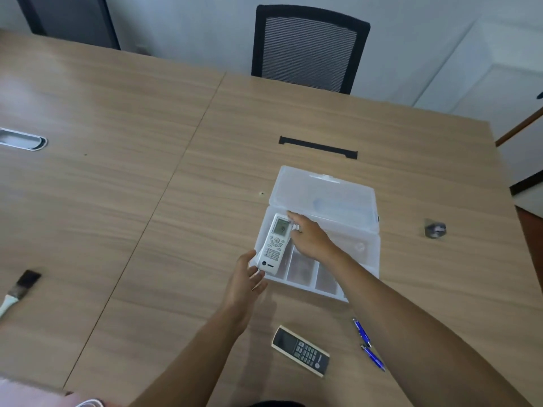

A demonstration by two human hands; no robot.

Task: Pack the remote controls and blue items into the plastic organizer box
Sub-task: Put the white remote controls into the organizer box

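A clear plastic organizer box (363, 254) lies open on the wooden table, its lid (326, 198) folded back. A white remote control (273, 245) rests in the box's left compartment, screen end away from me. My right hand (308, 235) lies over the box, fingertips touching the remote's top right edge. My left hand (245, 279) sits at the box's near left corner, fingers apart, touching the remote's lower end. A dark remote control (301, 350) with a cream edge lies on the table near me. Two blue pens (362, 332) (373, 357) lie to its right.
A paintbrush (19, 289) lies at the table's left edge. A small dark grey object (435, 229) sits right of the box. A black cable slot (318, 147) and a metal grommet (22, 138) are set into the table. A black mesh chair (307, 49) stands beyond the far edge.
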